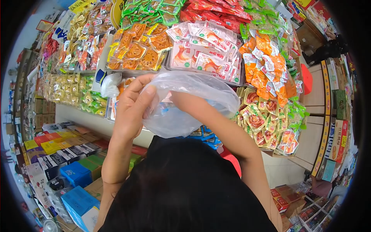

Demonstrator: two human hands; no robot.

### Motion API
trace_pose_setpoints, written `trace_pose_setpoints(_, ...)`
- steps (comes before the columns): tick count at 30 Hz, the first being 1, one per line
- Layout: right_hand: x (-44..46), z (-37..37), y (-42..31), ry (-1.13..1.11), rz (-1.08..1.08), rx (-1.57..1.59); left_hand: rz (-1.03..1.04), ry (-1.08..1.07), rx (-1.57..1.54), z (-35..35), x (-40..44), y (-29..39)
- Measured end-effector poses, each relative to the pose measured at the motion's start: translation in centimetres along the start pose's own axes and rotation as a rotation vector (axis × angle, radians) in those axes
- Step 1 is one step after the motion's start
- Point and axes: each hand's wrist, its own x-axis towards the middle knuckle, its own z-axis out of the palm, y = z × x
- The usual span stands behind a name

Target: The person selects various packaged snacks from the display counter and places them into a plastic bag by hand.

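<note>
A clear plastic bag [174, 121] hangs in front of my chest with its mouth spread wide. My left hand [135, 102] is closed on the bag's rim at the left, thumb against fingers. Through the mouth goes my right hand [178, 99], reaching down inside the bag; its fingers are hidden, so their grip does not show. Something small and blue shows faintly through the plastic. Just beyond the bag lie white-and-pink snack packets [214, 52] and orange packets of sliced food [135, 54].
Green packets [150, 13] and red packets [216, 13] fill the stand's far side. Orange-and-white packets [266, 65] and gold packets [257, 118] lie right. Stacked boxes [77, 170] stand low on the left. Another person in dark clothes [328, 50] is at upper right.
</note>
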Motion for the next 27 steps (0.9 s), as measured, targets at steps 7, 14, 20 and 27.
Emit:
trace_pose_setpoints(7, 0.2, 0.3, -0.8, -0.033, 0.174, 0.205, -0.008, 0.056, -0.009, -1.6, 0.0, -0.8)
trace_pose_setpoints(14, -2.9, -3.5, -2.6, -0.023, 0.187, -0.001, -0.005, 0.056, -0.107, -1.6, 0.3, -0.8)
trace_pose_setpoints(20, -4.5, -4.6, -4.7, -0.048, 0.197, -0.179, -0.021, 0.033, -0.119, -1.7, 0.0, -0.5)
trace_pose_setpoints(27, -7.4, -7.3, -5.0, -0.072, 0.2, -0.379, -0.063, -0.052, -0.094, -1.0, -0.7, -0.9)
